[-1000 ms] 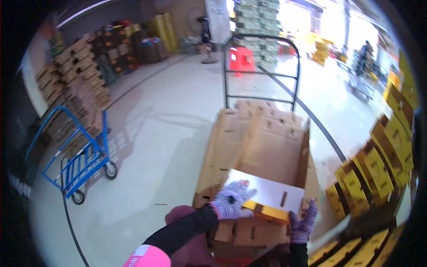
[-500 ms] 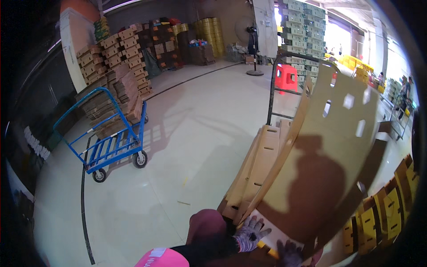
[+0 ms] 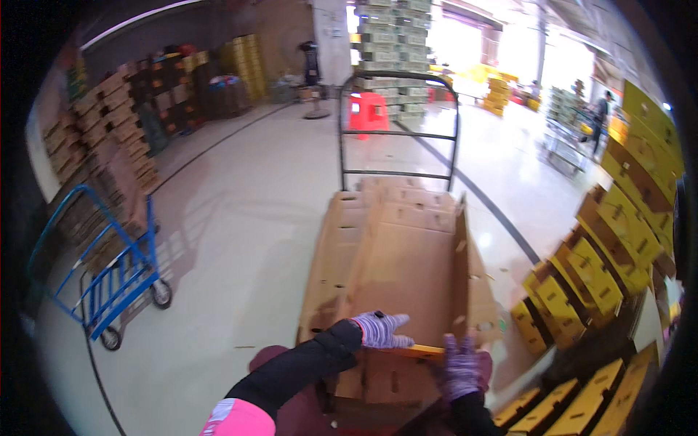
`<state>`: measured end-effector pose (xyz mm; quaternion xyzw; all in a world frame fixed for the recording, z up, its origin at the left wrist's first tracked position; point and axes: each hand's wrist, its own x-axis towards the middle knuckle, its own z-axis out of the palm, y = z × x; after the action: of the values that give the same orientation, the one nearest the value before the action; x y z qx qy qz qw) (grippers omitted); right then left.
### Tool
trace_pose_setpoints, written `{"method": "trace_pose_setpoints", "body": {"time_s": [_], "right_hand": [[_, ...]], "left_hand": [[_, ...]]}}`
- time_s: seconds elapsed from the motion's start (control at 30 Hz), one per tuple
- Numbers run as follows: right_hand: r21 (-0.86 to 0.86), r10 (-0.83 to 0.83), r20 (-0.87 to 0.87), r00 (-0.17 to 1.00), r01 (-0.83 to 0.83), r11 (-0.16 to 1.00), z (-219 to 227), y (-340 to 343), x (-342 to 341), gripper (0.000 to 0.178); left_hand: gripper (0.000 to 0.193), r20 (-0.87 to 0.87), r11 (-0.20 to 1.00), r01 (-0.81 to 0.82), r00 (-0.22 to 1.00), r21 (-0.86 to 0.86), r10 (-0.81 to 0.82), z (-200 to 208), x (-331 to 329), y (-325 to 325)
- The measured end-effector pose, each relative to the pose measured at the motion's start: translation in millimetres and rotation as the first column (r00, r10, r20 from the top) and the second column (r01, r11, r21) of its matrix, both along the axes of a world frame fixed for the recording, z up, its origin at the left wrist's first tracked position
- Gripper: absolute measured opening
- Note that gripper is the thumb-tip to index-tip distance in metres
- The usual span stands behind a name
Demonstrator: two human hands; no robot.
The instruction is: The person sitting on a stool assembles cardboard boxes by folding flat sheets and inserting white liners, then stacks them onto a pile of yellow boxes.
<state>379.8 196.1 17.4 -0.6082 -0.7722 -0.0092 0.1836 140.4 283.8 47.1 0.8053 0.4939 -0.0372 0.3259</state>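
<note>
A brown cardboard box blank (image 3: 407, 269) lies on a stack of flat cardboard (image 3: 327, 258) on a cart in front of me, its right side panel standing up. My left hand (image 3: 382, 330), in a striped glove, reaches over its near end with the fingers stretched out. At the near right corner my right hand (image 3: 462, 367), gloved alike, has its fingers apart and pointing up by the cardboard. Between the two hands runs a narrow yellow-orange strip (image 3: 422, 350); whether it is the cardboard's edge or a separate piece I cannot tell. Both hands are open.
The cart's dark handle (image 3: 398, 134) rises at the far end, with a red stool (image 3: 369, 112) behind it. Yellow cardboard boxes (image 3: 592, 272) are piled along the right. At left stands a blue trolley (image 3: 120, 269) by stacked cardboard (image 3: 116, 174). A person (image 3: 602, 120) is far right.
The large cardboard blank, tilted up at the right before, now lies down on the stack. Both hands have moved up in the picture, and the view has swung to the right.
</note>
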Motion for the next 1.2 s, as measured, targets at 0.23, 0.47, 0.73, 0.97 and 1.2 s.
{"method": "trace_pose_setpoints", "body": {"time_s": [0.23,0.47,0.73,0.97,1.2], "right_hand": [[-0.264,0.138,-0.899,0.415,-0.766,0.586,-23,-66,-47,0.051],[0.066,0.240,-0.869,0.433,-0.378,0.923,-27,-49,81,0.028],[0.271,-0.002,-0.227,0.974,0.065,0.961,24,23,184,0.046],[0.007,0.730,0.430,0.531,-0.811,0.585,28,95,96,0.055],[-0.082,0.670,0.483,0.563,-0.733,0.675,13,61,89,0.028]], "left_hand": [[0.054,-0.122,0.902,-0.305,0.927,0.307,0.355,-4,76,79],[0.023,0.008,0.838,0.100,0.992,0.537,-0.124,-40,68,42],[0.015,-0.236,0.661,0.277,0.960,0.697,-0.154,-3,-78,-48],[0.025,-0.325,0.605,0.561,0.825,0.566,-0.462,21,-118,-83],[0.031,-0.289,0.860,0.332,0.930,0.386,-0.229,4,-66,-54]]}}
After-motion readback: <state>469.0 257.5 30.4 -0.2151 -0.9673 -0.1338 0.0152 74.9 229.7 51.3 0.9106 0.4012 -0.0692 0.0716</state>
